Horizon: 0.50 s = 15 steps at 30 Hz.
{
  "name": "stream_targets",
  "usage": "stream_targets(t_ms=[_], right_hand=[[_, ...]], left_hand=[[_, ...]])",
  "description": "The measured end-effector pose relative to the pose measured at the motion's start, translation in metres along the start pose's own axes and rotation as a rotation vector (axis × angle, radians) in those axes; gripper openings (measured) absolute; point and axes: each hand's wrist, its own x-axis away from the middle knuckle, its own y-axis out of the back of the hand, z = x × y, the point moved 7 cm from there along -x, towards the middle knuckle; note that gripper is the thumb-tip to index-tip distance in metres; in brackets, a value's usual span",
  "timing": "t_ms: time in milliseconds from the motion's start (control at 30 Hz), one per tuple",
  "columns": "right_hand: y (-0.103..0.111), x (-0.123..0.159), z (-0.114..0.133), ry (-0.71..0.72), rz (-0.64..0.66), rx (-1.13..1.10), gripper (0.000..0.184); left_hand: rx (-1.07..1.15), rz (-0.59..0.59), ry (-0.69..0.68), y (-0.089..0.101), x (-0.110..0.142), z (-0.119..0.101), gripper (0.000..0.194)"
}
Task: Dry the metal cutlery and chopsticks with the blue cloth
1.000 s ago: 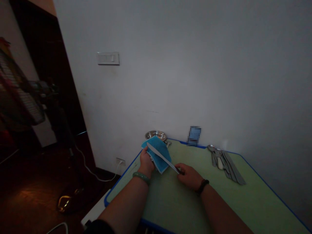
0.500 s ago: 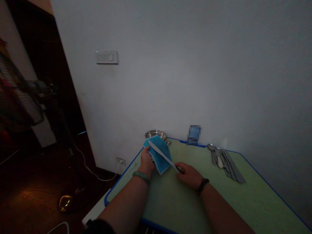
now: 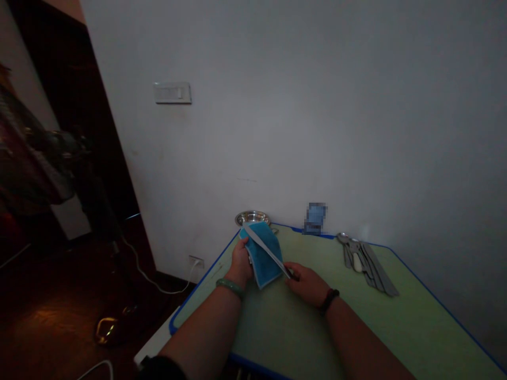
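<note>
Near the left part of the tabletop (image 3: 301,332), raised over its pale green surface, a bright turquoise cloth (image 3: 266,264) hangs in a soft, roughly four-sided sheet, its pile matte and its border thin and lighter. Across its front runs the blade of a metal table knife (image 3: 266,247), long, slim and smooth, dull grey in the dim light; from the grip end it points toward 10 o'clock, and its far end reaches the cloth's upper left edge.

At the cloth's 8 o'clock, the left hand (image 3: 240,262) is clamped on the fabric, thumb on the near face, the other fingers mostly hidden. The right hand (image 3: 307,284), at the cloth's 4 o'clock, is closed around the knife's dark-looking handle, with the fingers curled in. A smooth green bangle (image 3: 230,287) circles the left wrist, and a dark band (image 3: 329,301) the right.

Just beyond the cloth, toward 12 o'clock, sits a shiny round metal dish (image 3: 252,217) with a broad rim. Toward 2 o'clock, a bluish upright object (image 3: 316,217) is pixelated past recognition. Toward 3 o'clock, well apart, flat grey knives (image 3: 378,272) fan out beside round-bowled spoons (image 3: 343,237) and a cream-coloured handle (image 3: 357,263). Blue trim edges the tabletop.
</note>
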Motion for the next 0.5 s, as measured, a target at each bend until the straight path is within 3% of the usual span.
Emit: stream_targets(t_ms=[233, 333, 500], right_hand=[[-0.0004, -0.0014, 0.0005, 0.022, 0.002, 0.018, 0.045], [-0.0006, -0.0011, 0.0011, 0.042, -0.006, 0.002, 0.048], [0.0007, -0.0017, 0.0001, 0.044, -0.023, -0.019, 0.054]], left_hand=[[-0.023, 0.001, 0.053, 0.0024, -0.0027, 0.0052, 0.052], [-0.016, -0.033, 0.035, 0.0053, -0.0041, 0.0042, 0.052], [0.016, 0.01, -0.007, 0.0013, -0.0031, 0.0002, 0.049]])
